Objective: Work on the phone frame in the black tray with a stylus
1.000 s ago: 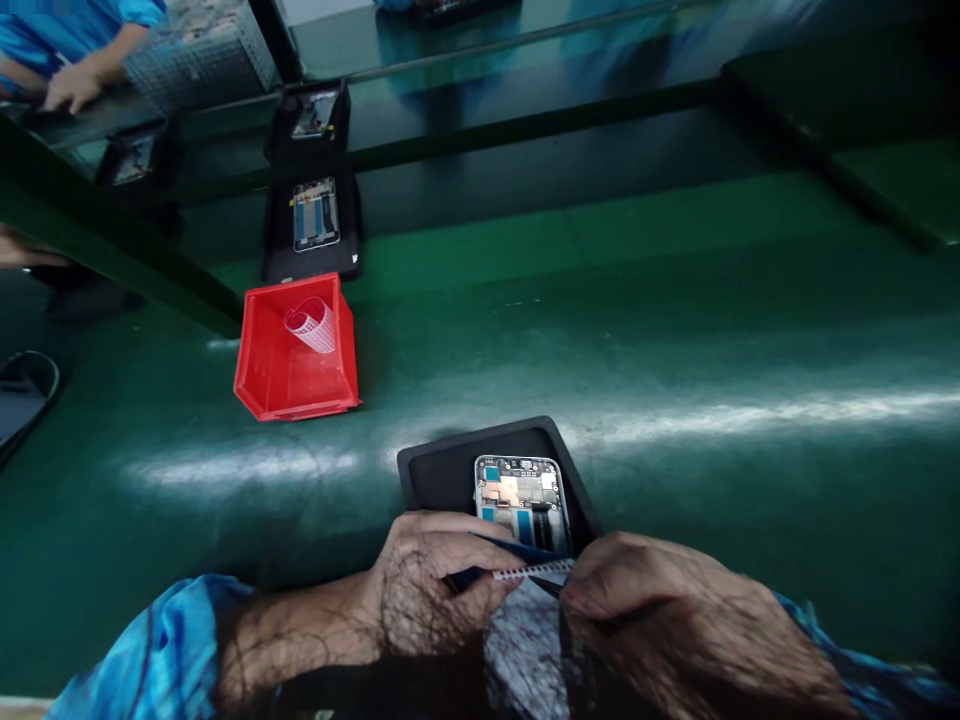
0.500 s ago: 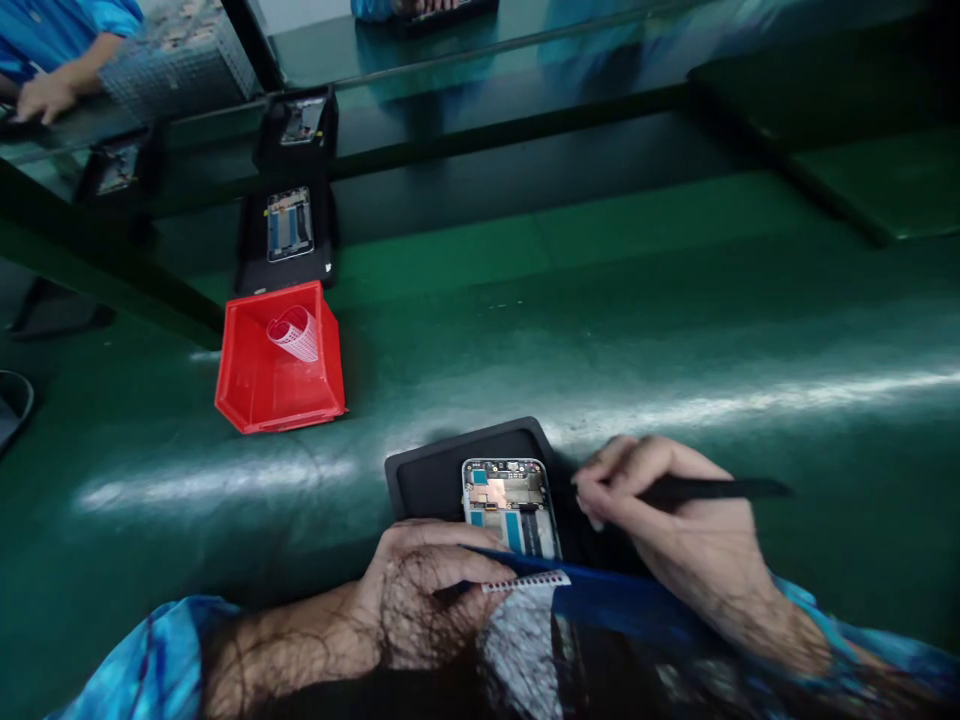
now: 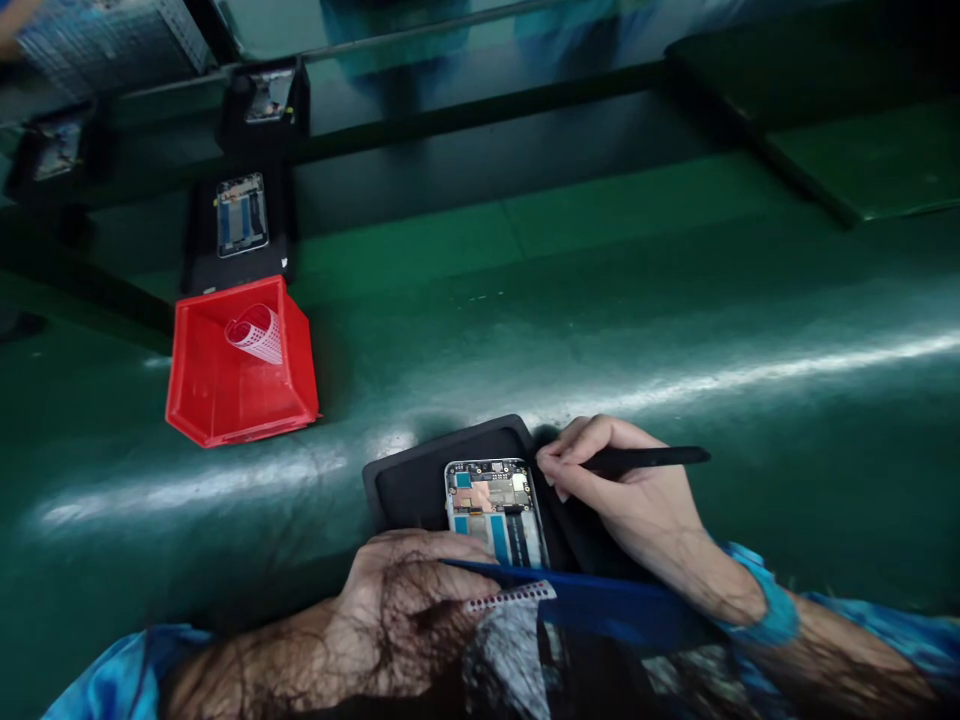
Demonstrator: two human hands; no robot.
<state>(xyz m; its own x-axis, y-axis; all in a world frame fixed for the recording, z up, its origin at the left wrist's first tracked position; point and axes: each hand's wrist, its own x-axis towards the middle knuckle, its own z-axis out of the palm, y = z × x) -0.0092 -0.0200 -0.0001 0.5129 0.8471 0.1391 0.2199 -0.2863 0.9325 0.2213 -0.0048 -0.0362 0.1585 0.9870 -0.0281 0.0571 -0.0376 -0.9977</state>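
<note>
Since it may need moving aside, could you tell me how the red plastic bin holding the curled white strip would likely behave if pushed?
The red plastic bin looks rigid and probably light, holding only a curled white perforated strip. It would likely slide easily on the glossy green table. Its wide flat base suggests it would not tip readily.

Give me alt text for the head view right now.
An opened phone lies in a black tray on a green bench; the right hand holds a black stylus beside it, the left hand holds a perforated strip. A red bin sits further left.
</note>
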